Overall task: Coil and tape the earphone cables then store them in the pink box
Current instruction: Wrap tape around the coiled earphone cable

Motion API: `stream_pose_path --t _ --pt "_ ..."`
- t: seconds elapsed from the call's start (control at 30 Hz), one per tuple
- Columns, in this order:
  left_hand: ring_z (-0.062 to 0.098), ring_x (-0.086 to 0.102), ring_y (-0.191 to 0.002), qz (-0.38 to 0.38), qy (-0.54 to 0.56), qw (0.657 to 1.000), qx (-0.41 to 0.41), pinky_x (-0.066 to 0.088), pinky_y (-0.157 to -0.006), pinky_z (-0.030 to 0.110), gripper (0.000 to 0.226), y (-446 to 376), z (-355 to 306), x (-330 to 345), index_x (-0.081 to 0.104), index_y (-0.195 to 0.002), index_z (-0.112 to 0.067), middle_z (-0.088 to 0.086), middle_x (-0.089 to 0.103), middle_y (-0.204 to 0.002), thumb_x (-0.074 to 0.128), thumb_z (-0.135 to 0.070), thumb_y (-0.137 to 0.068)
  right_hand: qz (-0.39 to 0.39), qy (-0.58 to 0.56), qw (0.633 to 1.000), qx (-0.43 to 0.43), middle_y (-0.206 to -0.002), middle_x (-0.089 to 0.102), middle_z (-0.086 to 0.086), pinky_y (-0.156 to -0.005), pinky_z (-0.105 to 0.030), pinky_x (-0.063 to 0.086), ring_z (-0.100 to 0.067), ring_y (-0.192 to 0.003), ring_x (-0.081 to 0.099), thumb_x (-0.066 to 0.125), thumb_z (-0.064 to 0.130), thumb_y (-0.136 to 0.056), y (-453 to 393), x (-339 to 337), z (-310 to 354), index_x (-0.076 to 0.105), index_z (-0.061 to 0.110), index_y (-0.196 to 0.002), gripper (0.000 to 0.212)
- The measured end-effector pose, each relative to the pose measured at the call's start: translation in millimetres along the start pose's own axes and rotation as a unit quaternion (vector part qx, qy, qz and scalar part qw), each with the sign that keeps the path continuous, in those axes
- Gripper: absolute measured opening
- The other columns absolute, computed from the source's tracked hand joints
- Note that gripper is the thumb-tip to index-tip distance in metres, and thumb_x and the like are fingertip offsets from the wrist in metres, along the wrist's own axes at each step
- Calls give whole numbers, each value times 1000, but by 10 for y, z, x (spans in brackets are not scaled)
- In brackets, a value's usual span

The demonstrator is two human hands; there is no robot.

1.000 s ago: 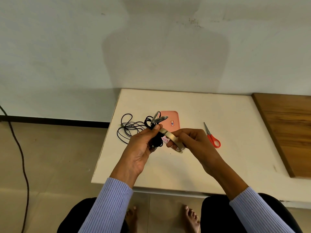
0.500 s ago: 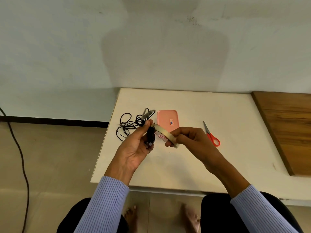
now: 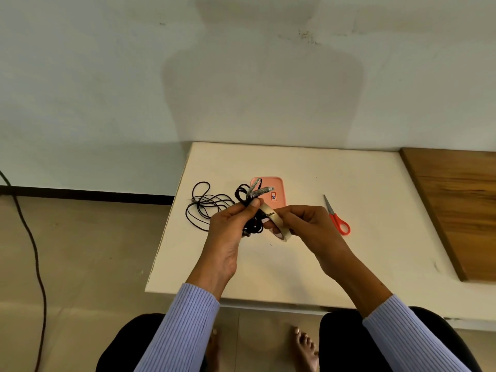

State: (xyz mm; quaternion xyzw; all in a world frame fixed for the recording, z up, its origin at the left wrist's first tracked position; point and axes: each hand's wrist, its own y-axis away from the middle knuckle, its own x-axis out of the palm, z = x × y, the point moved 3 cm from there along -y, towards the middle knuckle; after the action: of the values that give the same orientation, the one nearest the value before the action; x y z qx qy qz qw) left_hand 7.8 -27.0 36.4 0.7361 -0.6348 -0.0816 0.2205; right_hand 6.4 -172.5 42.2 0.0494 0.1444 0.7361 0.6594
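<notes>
My left hand (image 3: 230,224) pinches the coiled earphone cable (image 3: 251,224); my right hand (image 3: 303,226) has brought the tape roll (image 3: 273,220) back against it, just in front of the pink box (image 3: 276,187): wrap continuing.

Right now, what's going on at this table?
A person is bundling earphones. The left hand grips a coiled black earphone cable, while the right hand holds a roll of tape against it. A second, loose cable lies uncoiled on the white table, left of the closed pink box. Red-handled scissors lie untouched to the right. Nothing is in the box yet.
</notes>
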Motion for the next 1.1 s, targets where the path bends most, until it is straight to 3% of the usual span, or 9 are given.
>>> stream_pose_path --t 0.33,0.53,0.67,0.83,0.93,1.03,1.1 --pt "17 62 -86 -5 25 1000 -14 41 -72 28 8 -42 7 -37 75 -86 -18 1 74 -80 68 -20 -82 32 0 999 -3 -91 75 0 -89 -28 51 -17 -91 69 48 3 -92 6 21 29 74 14 -94 29" --pt "13 59 -76 -4 37 999 -28 37 -64 24 8 -47 -12 -49 73 -84 -18 -6 72 -71 66 -20 -84 76 -7 997 0 -97 74 1 -94 -27 48 -12 -97 67 45 2 -92 21 28 20 73 14 -102 32" --pt "8 57 -70 -17 53 998 -36 38 -64 23 9 -58 -32 -108 73 -84 -20 -9 72 -70 64 -23 -85 63 -2 998 -6 -92 75 3 -87 -20 50 -10 -93 66 48 4 -93 26 19 38 73 17 -96 29" --pt "7 64 -66 57 -11 998 -25 43 -68 26 14 23 -23 -57 75 -86 -21 -1 74 -81 64 -29 -85 -8 14 1000 -17 -78 74 5 -66 -4 47 -1 -74 64 54 10 -91 7 2 35 73 23 -79 26" --pt "12 62 -77 26 -21 999 -8 43 -68 26 11 32 3 -26 76 -86 -21 2 75 -86 66 -25 -83 -25 28 999 -9 -72 73 4 -60 -1 44 6 -68 61 53 11 -90 6 37 20 73 19 -72 28" --pt "16 60 -84 15 -8 1000 -7 42 -71 28 12 25 16 -11 76 -90 -18 3 75 -86 68 -22 -82 -10 37 999 5 -69 72 0 -61 -5 44 5 -65 60 47 11 -91 22 69 12 71 8 -72 31" --pt "16 60 -83 14 -3 1000 -9 42 -73 29 13 18 26 -21 76 -91 -17 2 74 -86 69 -22 -82 12 50 998 19 -70 72 -3 -69 -15 47 -3 -70 61 44 13 -92 33 76 4 70 6 -71 35"
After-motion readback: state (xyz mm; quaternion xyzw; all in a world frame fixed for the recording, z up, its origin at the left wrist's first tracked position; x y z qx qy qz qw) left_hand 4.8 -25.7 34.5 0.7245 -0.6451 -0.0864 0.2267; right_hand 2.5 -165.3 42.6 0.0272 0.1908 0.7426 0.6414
